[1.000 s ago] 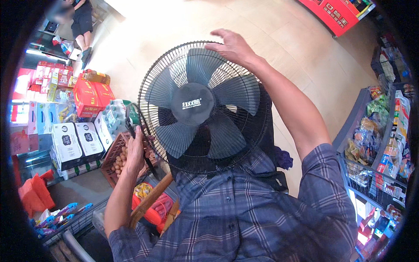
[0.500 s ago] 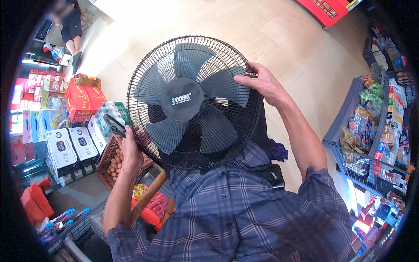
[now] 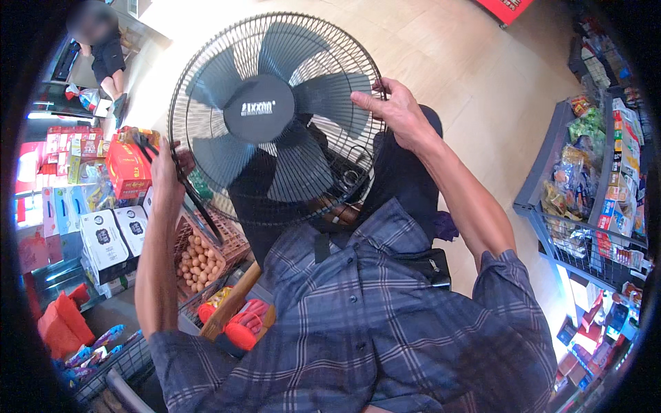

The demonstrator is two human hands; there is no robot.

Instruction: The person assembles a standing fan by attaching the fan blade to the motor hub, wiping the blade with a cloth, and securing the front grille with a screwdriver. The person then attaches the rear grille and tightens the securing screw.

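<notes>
A large black fan head (image 3: 258, 107), round wire guard over dark blades, is held up in front of me, tilted, with its hub facing up. My right hand (image 3: 399, 113) grips the guard's right rim, thumb over the wires and fingers behind. At the left rim, my left hand (image 3: 169, 172) is closed, its fingertips against the guard. A thin, curved black strip (image 3: 201, 213) runs through that hand and hangs below it; its upper end is blurred. Behind the guard, near my lap, dark parts of the fan (image 3: 348, 172) show through the wires.
A crate of eggs (image 3: 200, 265) stands at my left, beside red-lidded containers (image 3: 241, 334) and a wooden bar (image 3: 234, 299). White cartons (image 3: 103, 237) and red boxes (image 3: 127, 168) are stacked farther left. Shelves of packets (image 3: 571, 186) stand right. A seated person (image 3: 107, 51) is far left.
The fan head has moved up and left, away from my body, with both hands following. The black strip now hangs lower from my left hand, and more of the egg crate shows.
</notes>
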